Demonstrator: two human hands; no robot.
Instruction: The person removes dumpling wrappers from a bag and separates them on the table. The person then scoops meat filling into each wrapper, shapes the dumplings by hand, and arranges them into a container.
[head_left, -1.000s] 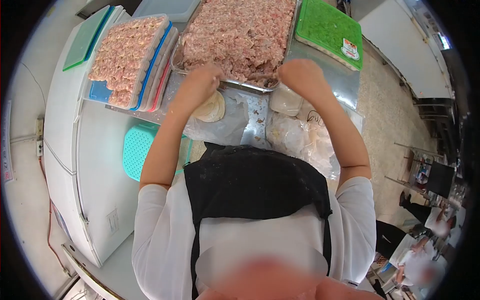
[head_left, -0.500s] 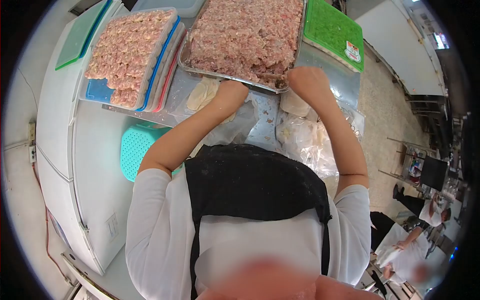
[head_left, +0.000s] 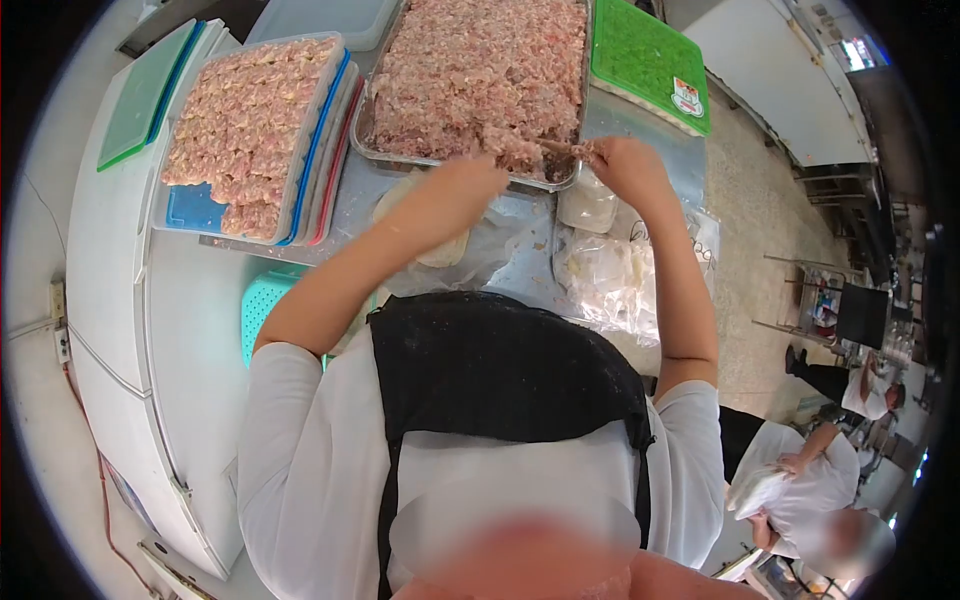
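Observation:
My right hand is closed on a short, flat brown filling stick, at the near right corner of a metal tray. A clump of raw ground meat sits at the stick's tip, with more meat filling the tray. My left hand is over the tray's near rim, close to that clump. Its fingers are blurred and mostly hidden, so what they hold cannot be made out. Pale round dough wrappers lie under my left forearm on plastic. Another stack of wrappers is below my right hand.
Stacked containers hold shaped meat portions at the left. A green-lidded box is at the right. Bagged wrappers lie near the table edge, and a turquoise basket is below left. Co-workers are at the far right.
My left hand has moved up and right, over the tray rim. My right hand has turned, bringing the stick into view with meat at its tip. The camera view has shifted slightly.

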